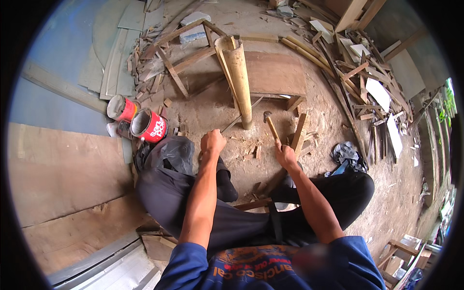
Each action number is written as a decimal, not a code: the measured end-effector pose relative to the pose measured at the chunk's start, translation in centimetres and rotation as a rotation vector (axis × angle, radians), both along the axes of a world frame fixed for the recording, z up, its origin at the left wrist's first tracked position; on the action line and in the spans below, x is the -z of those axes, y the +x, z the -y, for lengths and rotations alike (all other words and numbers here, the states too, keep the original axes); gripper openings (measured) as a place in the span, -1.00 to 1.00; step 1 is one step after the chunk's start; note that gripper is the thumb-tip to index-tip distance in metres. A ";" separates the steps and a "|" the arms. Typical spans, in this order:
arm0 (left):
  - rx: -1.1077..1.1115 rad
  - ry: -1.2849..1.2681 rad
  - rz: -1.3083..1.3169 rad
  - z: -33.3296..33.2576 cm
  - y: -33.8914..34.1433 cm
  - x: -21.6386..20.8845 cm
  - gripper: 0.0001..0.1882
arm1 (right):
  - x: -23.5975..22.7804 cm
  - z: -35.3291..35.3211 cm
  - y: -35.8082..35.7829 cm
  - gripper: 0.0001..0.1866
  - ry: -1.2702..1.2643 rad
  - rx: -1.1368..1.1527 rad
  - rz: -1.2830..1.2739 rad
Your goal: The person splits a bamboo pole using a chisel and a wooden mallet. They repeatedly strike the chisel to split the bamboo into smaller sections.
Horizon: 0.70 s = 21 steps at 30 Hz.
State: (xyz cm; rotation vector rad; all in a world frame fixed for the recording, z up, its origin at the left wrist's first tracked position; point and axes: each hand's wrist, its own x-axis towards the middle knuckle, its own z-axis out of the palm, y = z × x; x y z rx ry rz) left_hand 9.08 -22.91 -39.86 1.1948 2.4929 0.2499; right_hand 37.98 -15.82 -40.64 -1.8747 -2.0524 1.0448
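My left hand is closed around the handle end of a long thin metal blade, whose exact kind I cannot make out. It slants away to the right and meets a thick bamboo pole low down. A bit of metal shows again on the pole's far side; whether it passes through or behind is unclear. The pole stands tilted, split lengthwise with an open top. My right hand grips the wooden handle of a hammer. Its dark head is raised just right of the pole's lower end, apart from it.
A low wooden bench stands behind the pole. Red paint cans and a dark plastic bag are at left. Scrap wood piles up at right, near a crumpled bag. A wooden block lies beside the hammer.
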 end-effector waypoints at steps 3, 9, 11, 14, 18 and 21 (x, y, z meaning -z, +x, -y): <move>0.017 0.004 -0.017 0.6 1.4 -0.7 -0.74 | 1.9 -0.2 1.3 -0.26 -0.035 0.084 0.036; 0.062 -0.020 0.028 -0.4 3.5 -2.7 -0.77 | 5.8 -1.0 2.7 -0.42 0.338 0.050 -0.081; 0.048 -0.014 0.073 -0.1 3.8 -2.4 -0.76 | 5.2 -0.9 2.4 -0.41 0.149 0.011 -0.039; 0.067 0.059 0.169 0.4 4.2 -1.8 -0.75 | 5.9 -0.6 3.0 -0.39 0.030 -0.086 0.022; 0.102 0.056 0.209 0.0 4.9 -1.3 -0.73 | 8.9 0.2 4.5 -0.50 0.103 -0.224 0.056; 0.131 0.030 0.225 0.3 4.5 -0.5 -0.67 | 7.5 1.2 3.4 -0.47 0.077 -0.259 0.114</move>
